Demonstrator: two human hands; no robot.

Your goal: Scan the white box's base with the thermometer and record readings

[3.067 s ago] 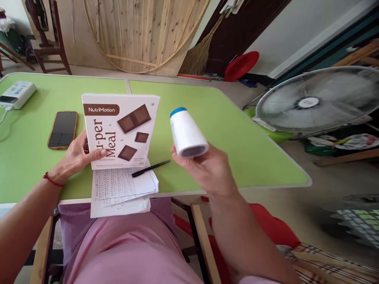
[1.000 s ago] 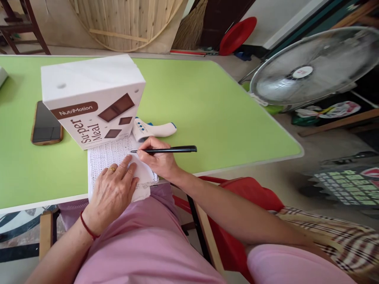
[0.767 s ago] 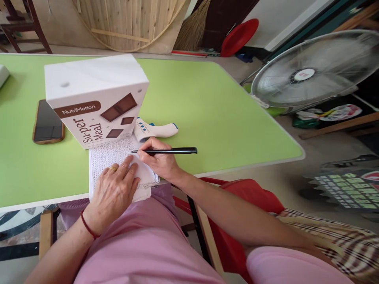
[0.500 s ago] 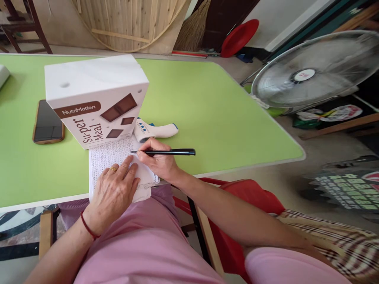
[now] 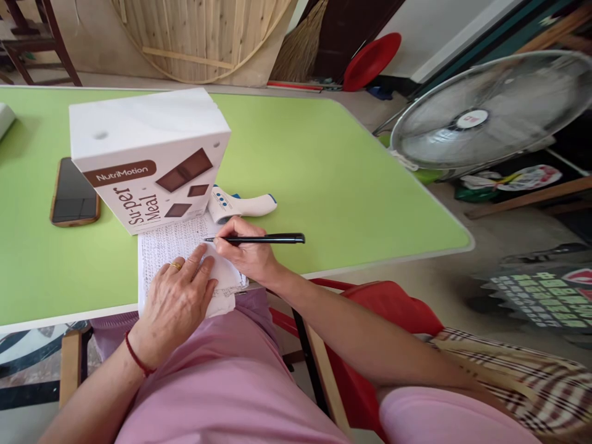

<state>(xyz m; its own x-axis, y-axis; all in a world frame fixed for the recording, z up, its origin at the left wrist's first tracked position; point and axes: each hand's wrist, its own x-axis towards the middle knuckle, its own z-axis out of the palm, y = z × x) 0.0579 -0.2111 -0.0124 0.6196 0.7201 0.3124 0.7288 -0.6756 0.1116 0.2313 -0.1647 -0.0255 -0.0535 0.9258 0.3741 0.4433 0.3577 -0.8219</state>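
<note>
My right hand (image 5: 246,250) is closed on a black pen (image 5: 282,238), its tip on or just above a sheet of paper (image 5: 166,240) covered in dense handwriting. Flat on the lower part of that paper lies my left hand (image 5: 178,293), fingers stretched out toward the pen tip. The paper's bottom edge hangs over the table edge. A white box (image 5: 152,160) with brown print stands upright at the top of the sheet. Just behind my right hand, a white thermometer gun (image 5: 243,205) lies on its side, close to the box.
The green table (image 5: 324,179) has a rounded right corner. Left of the box lies a phone (image 5: 74,191) in a wooden-looking case. A large fan (image 5: 490,111) stands beyond the table's right side. A red stool (image 5: 393,308) is below my right arm.
The view has shifted very slightly. Both hands, the pen and the paper keep practically the same places.
</note>
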